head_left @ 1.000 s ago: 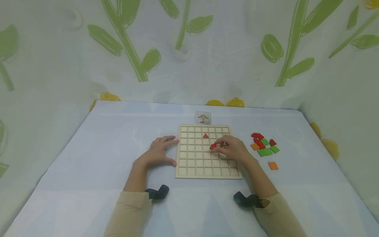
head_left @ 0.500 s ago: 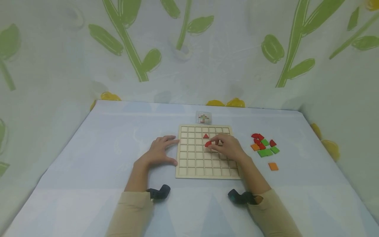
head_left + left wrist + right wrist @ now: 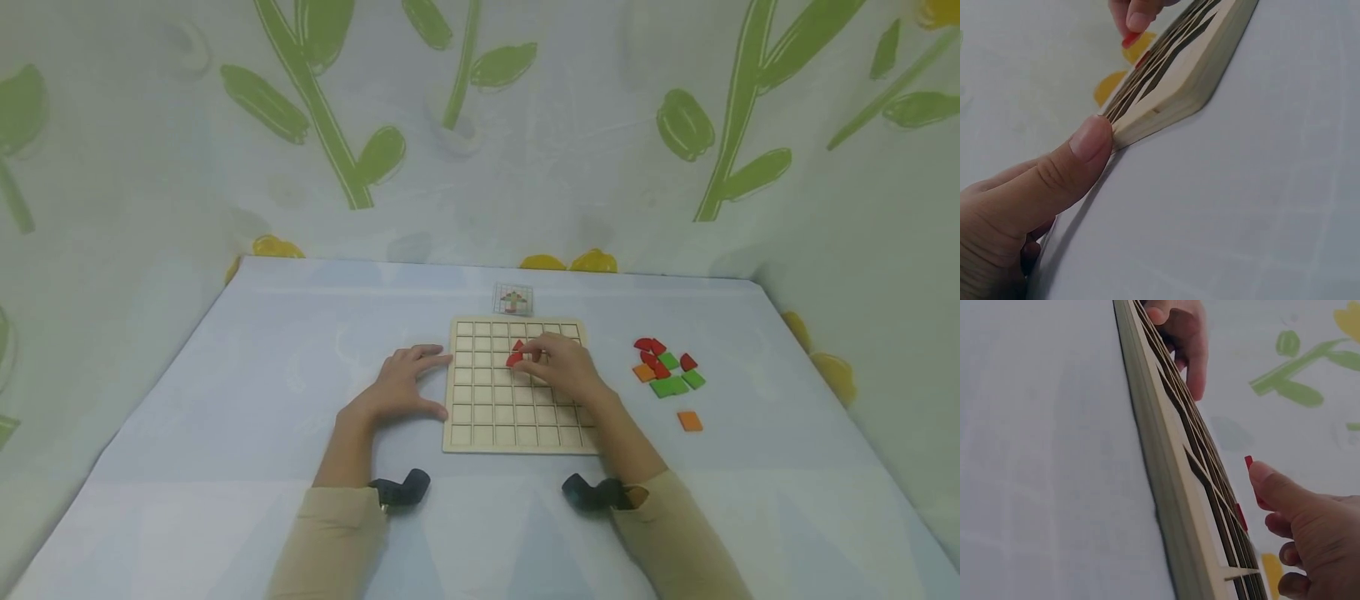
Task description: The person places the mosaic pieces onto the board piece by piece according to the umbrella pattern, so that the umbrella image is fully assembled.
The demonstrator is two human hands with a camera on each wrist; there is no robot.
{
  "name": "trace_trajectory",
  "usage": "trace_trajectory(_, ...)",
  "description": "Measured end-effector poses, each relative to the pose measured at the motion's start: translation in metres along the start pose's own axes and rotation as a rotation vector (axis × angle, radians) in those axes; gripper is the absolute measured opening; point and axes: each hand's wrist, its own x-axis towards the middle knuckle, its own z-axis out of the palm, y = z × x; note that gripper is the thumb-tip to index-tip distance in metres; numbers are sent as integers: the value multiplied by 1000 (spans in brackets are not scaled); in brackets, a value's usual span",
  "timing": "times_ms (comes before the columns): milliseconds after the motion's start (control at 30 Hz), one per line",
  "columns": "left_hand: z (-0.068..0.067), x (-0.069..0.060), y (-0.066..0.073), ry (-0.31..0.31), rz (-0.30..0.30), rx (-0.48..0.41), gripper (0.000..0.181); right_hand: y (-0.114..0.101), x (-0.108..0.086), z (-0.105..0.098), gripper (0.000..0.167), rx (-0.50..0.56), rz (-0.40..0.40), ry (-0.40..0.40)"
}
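Note:
A wooden grid board [image 3: 483,414] lies on the table between both hands. My right hand [image 3: 564,364] pinches a red quarter-circle tile [image 3: 513,360] between thumb and fingers above the grid; in the right wrist view the tile [image 3: 1249,464] is held clear of the board. Just beyond it a red triangle tile [image 3: 518,344] sits in a cell, partly hidden by the fingers. At the board's left edge, my left hand [image 3: 400,383] is spread, its thumb and a fingertip touching the side. The left wrist view shows the thumb [image 3: 1088,140] against the board's corner.
Several red, green and orange tiles [image 3: 667,387] lie in a loose group right of the board, with one orange square [image 3: 690,421] nearer me. Behind the board is a small pattern card [image 3: 513,298]. A leaf-printed cloth wall [image 3: 570,167] closes off the table's far side.
My right hand has moved left and slightly away from me over the board, carrying the red quarter-circle tile close to the triangle. The left hand has stayed at the edge.

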Motion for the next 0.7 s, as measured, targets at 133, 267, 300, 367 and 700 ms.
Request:
trace_trajectory(133, 0, 1, 1, 10, 2, 0, 91, -2, 5, 3, 31, 15, -12, 1)
trace_trajectory(267, -1, 2, 2, 12, 3, -5, 90, -5, 9, 5, 31, 15, 2, -11)
trace_trajectory(300, -1, 2, 2, 13, 2, -5, 90, -5, 10, 5, 32, 12, 8, -15)
trace_trajectory(367, -1, 3, 3, 13, 3, -6, 90, -7, 11, 7, 32, 8, 21, -20)
trace_trajectory(700, 1, 1, 0, 3, 9, -5, 90, -10, 11, 16, 28, 13, 25, -29)
